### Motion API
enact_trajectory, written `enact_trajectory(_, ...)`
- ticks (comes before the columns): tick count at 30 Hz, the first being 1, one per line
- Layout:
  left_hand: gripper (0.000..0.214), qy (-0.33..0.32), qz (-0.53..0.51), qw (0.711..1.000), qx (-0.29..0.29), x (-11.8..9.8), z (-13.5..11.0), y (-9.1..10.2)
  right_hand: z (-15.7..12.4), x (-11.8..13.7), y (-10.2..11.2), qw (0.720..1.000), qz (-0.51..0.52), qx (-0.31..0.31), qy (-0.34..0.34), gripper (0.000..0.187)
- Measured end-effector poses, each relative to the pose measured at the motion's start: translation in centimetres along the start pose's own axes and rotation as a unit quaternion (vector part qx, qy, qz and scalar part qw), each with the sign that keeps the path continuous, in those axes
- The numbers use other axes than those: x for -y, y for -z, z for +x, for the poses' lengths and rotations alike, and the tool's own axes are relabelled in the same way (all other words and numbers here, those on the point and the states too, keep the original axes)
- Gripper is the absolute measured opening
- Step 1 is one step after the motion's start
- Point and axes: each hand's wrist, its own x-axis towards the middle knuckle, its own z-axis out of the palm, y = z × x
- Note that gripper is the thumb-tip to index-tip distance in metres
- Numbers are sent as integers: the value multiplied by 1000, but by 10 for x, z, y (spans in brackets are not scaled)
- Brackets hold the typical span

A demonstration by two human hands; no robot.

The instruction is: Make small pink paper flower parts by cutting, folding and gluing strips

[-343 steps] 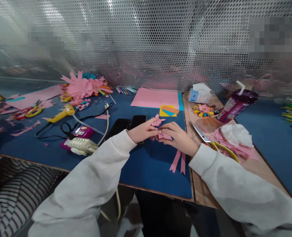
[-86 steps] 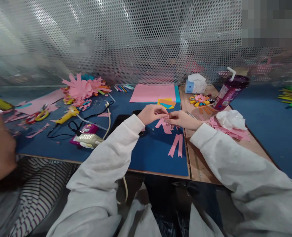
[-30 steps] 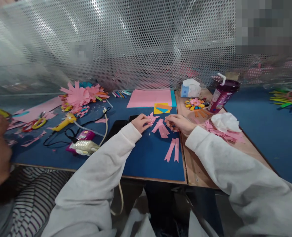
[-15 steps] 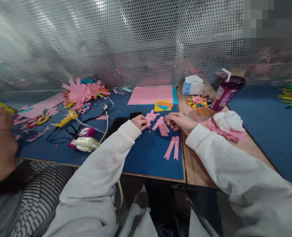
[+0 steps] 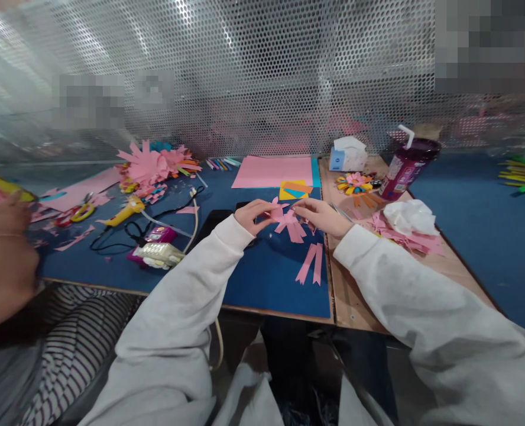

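Near the middle of the worktop (image 5: 266, 290), close to where the blue mat is meeting the bare wooden board (image 5: 355, 296), the left hand (image 5: 250, 215) is pinching a small pink paper piece (image 5: 275, 208) between thumb and fingertips. It seems to be holding the piece just off the mat so its petals are staying uncrushed. The right hand (image 5: 320, 216) is coming in from the opposite side with its fingertips touching the fan of pink strips (image 5: 292, 226), though I cannot tell whether they are clamped on one. Two spare strips (image 5: 310, 271) are lying nearer the front edge, apparently parked within easy reach. A black phone (image 5: 216, 220) is lying beneath the left wrist, a yellow glue gun (image 5: 121, 213) is resting toward the left edge, and a co-worker's hand (image 5: 5, 222) is working at that edge.
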Motion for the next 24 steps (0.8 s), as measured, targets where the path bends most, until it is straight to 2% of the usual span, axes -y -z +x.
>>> enact_trajectory(2,28,14,-31,999,0,-6,1,-1,-2,1,-3,999,-32,13,39,20)
enact_trajectory(5,31,97,-107,989,-24,-13,1,-5,-7,5,-9,998,-52,17,37,18)
enact_trajectory(7,36,149,-182,971,-44,-16,2,-10,-11,8,-12,998,-58,18,32,18)
enact_trajectory(10,44,191,-277,941,-43,-19,5,-16,-16,12,-16,998,-50,8,30,19)
enact_trajectory(15,56,267,-348,897,-61,-26,15,-23,-27,15,-18,999,-28,-4,-14,31)
enact_trajectory(17,59,280,-355,891,-51,-30,20,-25,-31,15,-16,999,-34,-14,-32,37)
enact_trajectory(21,52,297,-360,883,-42,-36,31,-32,-34,14,-12,996,-79,-31,-29,30)
enact_trajectory(24,30,349,-403,844,-65,-34,39,-41,-33,13,-10,995,-66,-71,-30,26)
